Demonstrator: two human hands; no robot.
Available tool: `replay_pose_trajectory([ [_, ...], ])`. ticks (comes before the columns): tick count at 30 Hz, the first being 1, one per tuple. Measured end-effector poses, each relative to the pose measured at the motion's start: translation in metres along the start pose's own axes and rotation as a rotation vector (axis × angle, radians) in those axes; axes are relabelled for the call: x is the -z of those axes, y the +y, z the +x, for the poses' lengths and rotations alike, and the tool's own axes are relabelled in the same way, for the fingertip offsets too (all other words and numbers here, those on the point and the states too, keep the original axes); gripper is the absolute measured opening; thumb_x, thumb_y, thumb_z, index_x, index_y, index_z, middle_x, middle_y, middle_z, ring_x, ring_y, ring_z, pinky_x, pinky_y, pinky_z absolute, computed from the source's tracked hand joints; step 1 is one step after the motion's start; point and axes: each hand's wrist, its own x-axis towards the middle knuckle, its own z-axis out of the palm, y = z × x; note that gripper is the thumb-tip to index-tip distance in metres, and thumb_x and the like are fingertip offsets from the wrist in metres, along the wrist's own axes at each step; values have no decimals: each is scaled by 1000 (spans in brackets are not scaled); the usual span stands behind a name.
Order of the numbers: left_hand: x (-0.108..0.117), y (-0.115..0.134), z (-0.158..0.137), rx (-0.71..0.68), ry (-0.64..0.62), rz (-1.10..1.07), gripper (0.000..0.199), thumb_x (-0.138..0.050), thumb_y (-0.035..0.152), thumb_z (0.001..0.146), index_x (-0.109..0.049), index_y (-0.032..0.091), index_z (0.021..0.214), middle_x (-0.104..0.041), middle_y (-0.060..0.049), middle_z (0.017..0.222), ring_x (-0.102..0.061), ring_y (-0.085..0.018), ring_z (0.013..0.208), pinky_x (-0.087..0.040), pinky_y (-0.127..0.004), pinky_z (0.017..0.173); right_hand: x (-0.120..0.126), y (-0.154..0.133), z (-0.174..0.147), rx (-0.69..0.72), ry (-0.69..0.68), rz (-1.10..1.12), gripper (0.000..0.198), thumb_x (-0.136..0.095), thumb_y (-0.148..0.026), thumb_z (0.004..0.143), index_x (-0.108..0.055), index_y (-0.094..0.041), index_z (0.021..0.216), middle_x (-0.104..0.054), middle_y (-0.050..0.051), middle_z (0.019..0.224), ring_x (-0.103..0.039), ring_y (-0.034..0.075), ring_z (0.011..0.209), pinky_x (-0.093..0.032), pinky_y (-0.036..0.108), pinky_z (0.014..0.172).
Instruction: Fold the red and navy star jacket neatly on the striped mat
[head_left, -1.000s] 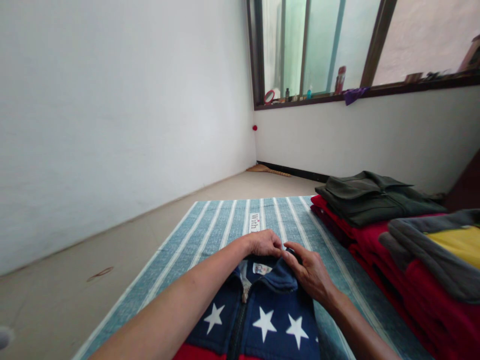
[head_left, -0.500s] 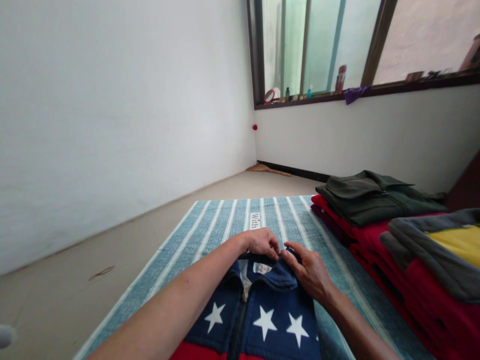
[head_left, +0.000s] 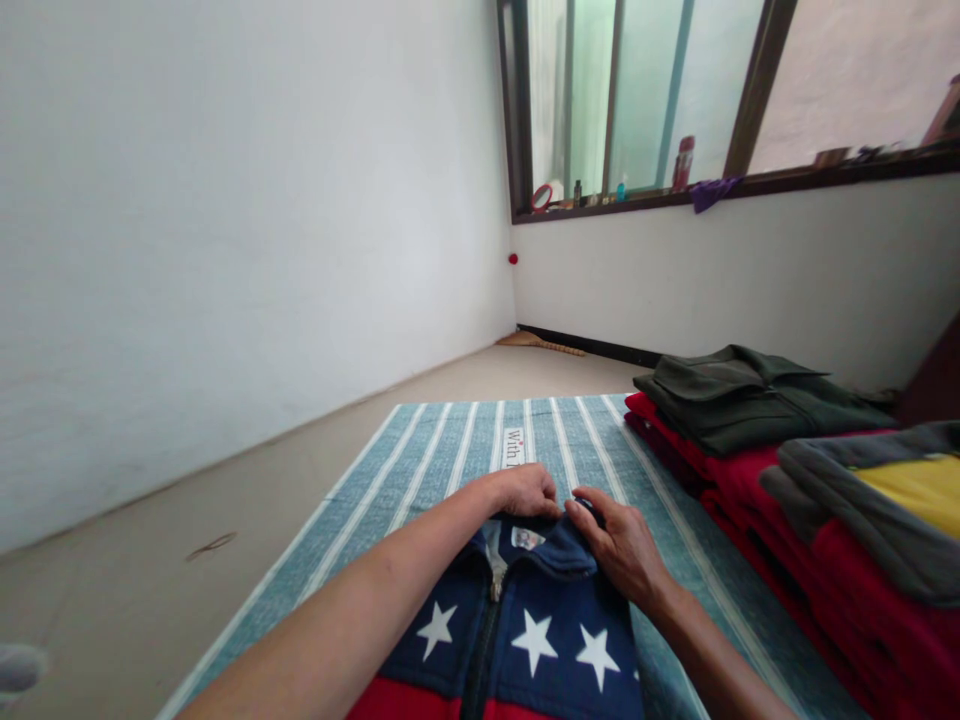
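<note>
A zip-up jacket (head_left: 559, 605), navy with white stars above a red section, lies front up before me. Its zipper runs down the middle, and a pale label shows inside the neck. My left hand (head_left: 529, 490) reaches across to the back of the collar, its fingers curled closed on the collar edge. Close beside it, my right hand (head_left: 619, 540) pinches the collar's right side between thumb and fingers. The lower part of the jacket is cut off by the bottom of the view.
Beneath the jacket is a blue-green cloth (head_left: 420, 450) with white stripes. On the right stand stacked red clothes (head_left: 757, 500), topped by a dark green garment (head_left: 750, 395) and a grey-and-yellow one (head_left: 862, 480). Small items line the windowsill (head_left: 637, 200). A white wall (head_left: 262, 200) rises at left.
The whole scene has shifted slightly right and down in view. Both hands stay at the jacket's collar, with only slight finger movement.
</note>
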Motion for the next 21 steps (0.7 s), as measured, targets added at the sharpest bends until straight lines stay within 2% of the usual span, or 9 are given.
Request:
replay_pose_trajectory([
  [4, 7, -1, -9, -2, -64, 5, 24, -70, 34, 66, -73, 21, 86, -63, 4, 67, -56, -13, 65, -41, -22, 60, 0, 1, -1, 7, 14, 12, 51, -40, -60, 89, -65, -20, 111, -72, 10, 96, -66, 27, 94, -47, 36, 82],
  [9, 12, -4, -14, 11, -93, -8, 29, -72, 32, 67, -73, 21, 94, -64, 4, 66, -58, -14, 68, -44, -23, 64, -2, 2, -1, 5, 21, 27, 53, -39, -60, 89, -64, -19, 112, -72, 10, 95, -66, 27, 93, -47, 35, 83],
  [15, 10, -4, -11, 29, -113, 11, 30, -72, 32, 68, -73, 21, 97, -65, 3, 70, -59, -15, 71, -45, -23, 67, -2, 0, -2, -3, 19, 45, 53, -40, -60, 89, -65, -19, 110, -72, 10, 95, -66, 27, 92, -47, 35, 82],
  [21, 25, -9, -23, 40, -177, 53, 35, -72, 44, 67, -74, 22, 95, -70, 0, 80, -61, -17, 77, -45, -24, 68, -1, -1, -3, -13, 27, 48, 55, -41, -61, 88, -66, -17, 108, -72, 11, 94, -66, 27, 90, -46, 35, 83],
])
